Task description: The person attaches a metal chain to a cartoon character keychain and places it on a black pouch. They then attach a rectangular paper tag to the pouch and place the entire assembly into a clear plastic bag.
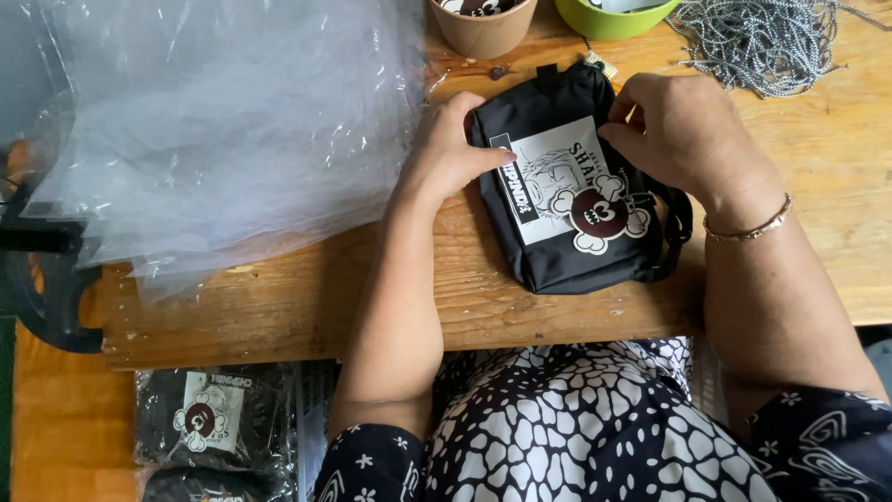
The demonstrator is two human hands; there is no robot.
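We rest our left hand (pixel 446 149) flat, fingers together, on the pouch (pixel 576 186); right hand (pixel 683 130) fingers pinch its card (pixel 548 177); pouch lies on counter (pixel 372 288).

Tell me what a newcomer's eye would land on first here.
First, the black pouch at the middle of the wooden table, pressed by the left hand and right hand. Next, the heap of clear plastic bags at far left.

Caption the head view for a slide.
Both hands, left hand and right hand, press on a black pouch on a wooden table.
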